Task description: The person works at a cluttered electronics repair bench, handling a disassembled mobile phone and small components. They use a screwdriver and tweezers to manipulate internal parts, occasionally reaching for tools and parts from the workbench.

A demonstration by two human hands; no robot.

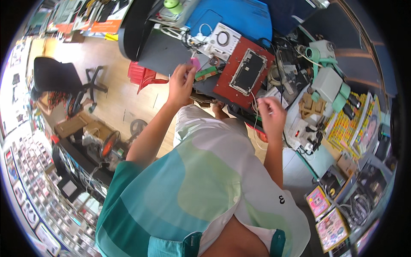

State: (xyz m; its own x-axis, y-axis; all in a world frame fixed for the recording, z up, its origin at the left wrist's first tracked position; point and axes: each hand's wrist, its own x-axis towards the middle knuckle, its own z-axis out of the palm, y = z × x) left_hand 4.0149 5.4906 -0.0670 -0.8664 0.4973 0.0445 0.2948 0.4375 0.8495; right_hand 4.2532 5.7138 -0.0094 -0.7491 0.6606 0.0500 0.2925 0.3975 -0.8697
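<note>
On a red work mat lies an opened device frame, a pale rim around a dark inner panel. My left hand is raised left of the mat, its fingers curled together. A small whitish bit shows by those fingers, too small to name. Close to the mat's right front corner hovers my right hand, fingers bent in a pinch; something pale shows there, but I cannot make it out. A thin white cable hangs beside its fingertips. Just beyond my left hand is a pink object.
A white box with a ring picture and a blue mat lie behind the red mat. Green-and-white equipment and a yellow patterned rack stand right. A red stool and black office chair are left.
</note>
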